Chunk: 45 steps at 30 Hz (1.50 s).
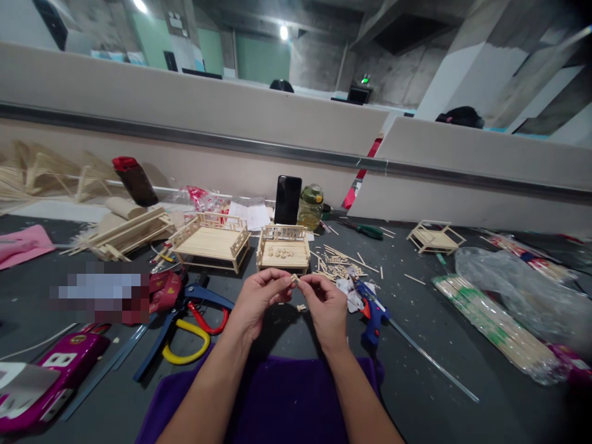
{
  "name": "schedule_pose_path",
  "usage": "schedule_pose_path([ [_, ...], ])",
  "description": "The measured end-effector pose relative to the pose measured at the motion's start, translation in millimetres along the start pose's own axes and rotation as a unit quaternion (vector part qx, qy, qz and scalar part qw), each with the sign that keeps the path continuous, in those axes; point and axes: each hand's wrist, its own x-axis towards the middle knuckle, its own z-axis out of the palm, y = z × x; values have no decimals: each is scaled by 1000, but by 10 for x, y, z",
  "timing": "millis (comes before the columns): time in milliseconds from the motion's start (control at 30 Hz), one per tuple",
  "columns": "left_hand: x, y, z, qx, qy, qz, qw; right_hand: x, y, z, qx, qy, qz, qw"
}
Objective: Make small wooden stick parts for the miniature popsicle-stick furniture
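Between the fingertips of both hands is a small piece of pale wood (295,279), partly covered by the fingers. My left hand (266,300) pinches it from the left, and my right hand (325,306) from the right. Just below them, a few tiny wood bits (301,308) lie on the dark table. Behind the hands stands a small bench (283,262) made of wooden sticks, with several little wood pieces on its seat. A larger stick-built bench (210,242) is to its left. Cut stick pieces (340,265) are scattered to the right of the small bench.
A blue glue gun (377,317) with a clear glue stick lies right of my hands. Scissors with red and yellow handles (187,350) lie left. A phone (287,200) and green bottle (311,208) stand behind. Packaged sticks (497,327) and a stick frame (435,236) are at right.
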Motion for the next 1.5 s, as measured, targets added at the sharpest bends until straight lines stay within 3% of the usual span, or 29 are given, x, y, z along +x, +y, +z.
schedule_pose_path([
  [1500,-5,6,17,26,5,11,1000,-7,-2,10,23,0,1,1000],
])
